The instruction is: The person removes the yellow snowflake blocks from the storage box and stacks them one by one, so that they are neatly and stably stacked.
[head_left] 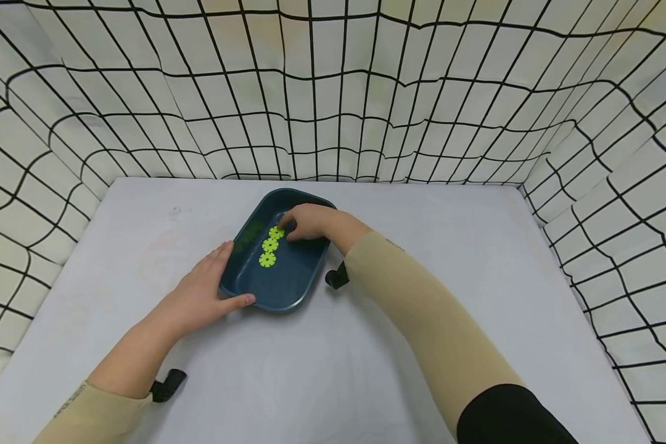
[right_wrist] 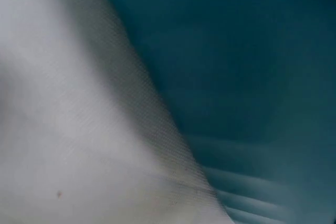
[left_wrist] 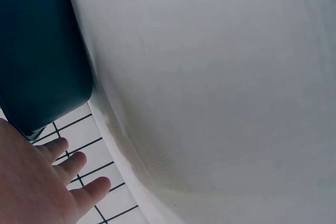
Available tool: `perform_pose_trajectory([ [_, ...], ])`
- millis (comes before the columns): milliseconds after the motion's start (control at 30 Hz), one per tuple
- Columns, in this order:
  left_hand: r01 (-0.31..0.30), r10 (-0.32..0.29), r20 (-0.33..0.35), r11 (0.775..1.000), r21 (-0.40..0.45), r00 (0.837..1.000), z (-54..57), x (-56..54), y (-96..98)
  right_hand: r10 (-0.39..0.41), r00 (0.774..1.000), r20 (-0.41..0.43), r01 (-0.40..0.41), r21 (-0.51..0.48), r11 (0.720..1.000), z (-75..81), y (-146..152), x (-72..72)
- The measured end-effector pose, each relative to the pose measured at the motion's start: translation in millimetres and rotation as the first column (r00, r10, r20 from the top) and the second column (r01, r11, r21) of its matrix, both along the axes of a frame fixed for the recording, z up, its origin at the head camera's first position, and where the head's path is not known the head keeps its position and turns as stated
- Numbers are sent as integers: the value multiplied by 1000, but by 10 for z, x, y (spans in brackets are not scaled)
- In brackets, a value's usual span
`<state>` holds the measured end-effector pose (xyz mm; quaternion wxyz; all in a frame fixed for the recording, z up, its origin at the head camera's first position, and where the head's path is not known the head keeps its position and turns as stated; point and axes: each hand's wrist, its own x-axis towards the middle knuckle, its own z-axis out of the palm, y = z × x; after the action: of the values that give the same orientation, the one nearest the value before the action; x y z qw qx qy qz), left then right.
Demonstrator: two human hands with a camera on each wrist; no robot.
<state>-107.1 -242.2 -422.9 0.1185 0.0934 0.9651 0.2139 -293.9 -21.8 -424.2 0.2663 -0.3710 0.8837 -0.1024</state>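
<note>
A dark blue rectangular tray [head_left: 285, 290] stands on the white table, turned at a slant. Three yellow-green notched plastic discs [head_left: 270, 245] lie in a row on its floor. My left hand [head_left: 202, 293] rests at the tray's left side, fingers extended along the wall and thumb at the near rim. The left wrist view shows its spread fingers [left_wrist: 89, 195] beside the tray wall [left_wrist: 47, 66]. My right hand [head_left: 311, 222] reaches over the tray's right side, its index fingertip at the farthest disc and the thumb apart. In the right wrist view only the tray's outer wall [right_wrist: 236, 77] shows, not the fingers.
Black grid mesh [head_left: 311, 98] over pale panels encloses the far side and both flanks of the white table [head_left: 449, 246]. A black wrist-camera mount [head_left: 169, 385] sits at the left wrist, another mount [head_left: 337, 276] under the right forearm, close to the tray.
</note>
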Motion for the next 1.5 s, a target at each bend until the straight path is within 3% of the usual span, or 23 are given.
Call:
perform_pose_trajectory([
  [200, 0, 0, 1, 1000, 1, 1000, 1, 3, -16, 39, 999, -7, -39, -23, 999, 34, 16, 13],
  [533, 4, -4, -7, 1000, 3, 1000, -31, -7, -23, 33, 999, 13, -33, -34, 999, 32, -32, -4],
  [1200, 4, -4, -16, 1000, 6, 1000, -36, -3, -23, 71, 994, -80, -73, -20, 997, -22, -90, -49],
  [1500, 2, -2, -17, 1000, 4, 1000, -49, -11, -19, 67, 998, 1, -66, -19, 998, -30, -58, -76],
])
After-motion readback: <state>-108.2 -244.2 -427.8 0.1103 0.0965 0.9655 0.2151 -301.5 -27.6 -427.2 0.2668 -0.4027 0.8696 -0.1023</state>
